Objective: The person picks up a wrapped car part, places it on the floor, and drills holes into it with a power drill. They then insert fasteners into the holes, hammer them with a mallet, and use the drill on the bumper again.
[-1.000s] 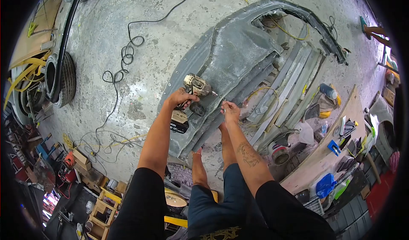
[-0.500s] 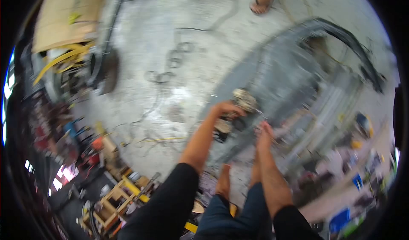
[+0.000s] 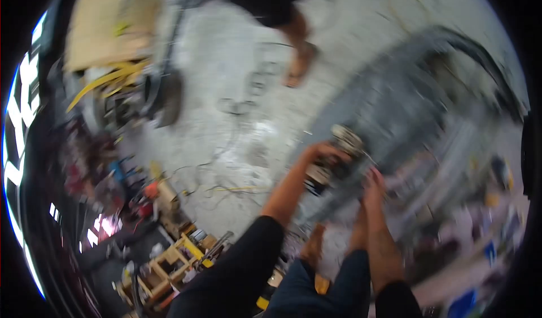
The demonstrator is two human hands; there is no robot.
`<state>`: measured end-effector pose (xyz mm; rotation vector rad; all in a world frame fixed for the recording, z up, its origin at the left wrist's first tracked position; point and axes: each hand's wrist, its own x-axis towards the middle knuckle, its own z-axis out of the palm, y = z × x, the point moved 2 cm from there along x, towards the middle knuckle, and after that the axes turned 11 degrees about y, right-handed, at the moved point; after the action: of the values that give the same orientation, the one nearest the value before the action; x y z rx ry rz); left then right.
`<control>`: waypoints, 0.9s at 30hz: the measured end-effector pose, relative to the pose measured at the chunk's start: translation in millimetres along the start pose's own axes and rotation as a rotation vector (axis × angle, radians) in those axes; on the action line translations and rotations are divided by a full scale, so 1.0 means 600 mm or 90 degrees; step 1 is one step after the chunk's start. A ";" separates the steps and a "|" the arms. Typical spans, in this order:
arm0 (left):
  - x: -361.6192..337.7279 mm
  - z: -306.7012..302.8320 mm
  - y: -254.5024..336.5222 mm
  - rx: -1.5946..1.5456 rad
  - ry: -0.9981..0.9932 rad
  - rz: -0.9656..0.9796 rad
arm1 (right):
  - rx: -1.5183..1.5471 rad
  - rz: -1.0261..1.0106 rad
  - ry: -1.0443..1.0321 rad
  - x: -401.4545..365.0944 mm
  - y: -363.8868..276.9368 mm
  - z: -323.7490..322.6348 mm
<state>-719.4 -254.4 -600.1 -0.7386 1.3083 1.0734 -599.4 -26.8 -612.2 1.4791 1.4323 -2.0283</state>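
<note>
My left hand (image 3: 327, 150) is closed round a beige and dark machine part (image 3: 347, 138), which overlaps the edge of a large grey body panel (image 3: 384, 101) in this view. Just below that hand is a pale and black piece (image 3: 318, 174). My right hand (image 3: 372, 183), fingers pinched, holds a thin shiny rod (image 3: 368, 158) whose far end points up toward the machine part. Motion blur hides the finer detail of both.
Another person's leg (image 3: 296, 53) stands on the concrete floor (image 3: 226, 64) ahead. A dark cable (image 3: 234, 106) lies coiled there. Left are a machine with yellow parts (image 3: 110, 81) and a wooden crate (image 3: 161, 270). Blue items (image 3: 463, 304) lie among clutter at right.
The whole view has shifted, so things appear farther right and slightly lower. Another person has stepped into the top middle. My hands keep their holds.
</note>
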 end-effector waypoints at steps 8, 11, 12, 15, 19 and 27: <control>-0.022 0.042 0.039 -0.052 -0.031 0.001 | 0.036 0.018 0.041 0.020 0.011 -0.021; -0.028 0.040 0.041 -0.041 -0.022 0.000 | 0.079 0.029 0.037 0.019 0.018 -0.012; -0.028 0.045 0.045 -0.027 -0.016 0.004 | 0.083 0.039 0.047 0.019 0.015 -0.014; -0.026 0.043 0.043 -0.038 -0.010 -0.007 | 0.096 0.057 0.049 0.014 0.015 -0.008; -0.037 0.040 0.053 -0.021 0.005 -0.015 | 0.086 0.053 0.068 0.008 0.009 0.008; -0.032 0.039 0.053 0.015 -0.011 0.002 | -0.024 -0.001 0.115 -0.023 -0.028 0.030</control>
<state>-738.2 -225.2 -573.2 -0.7093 1.3060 1.0626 -615.0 -38.1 -591.7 1.6817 1.5294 -1.8998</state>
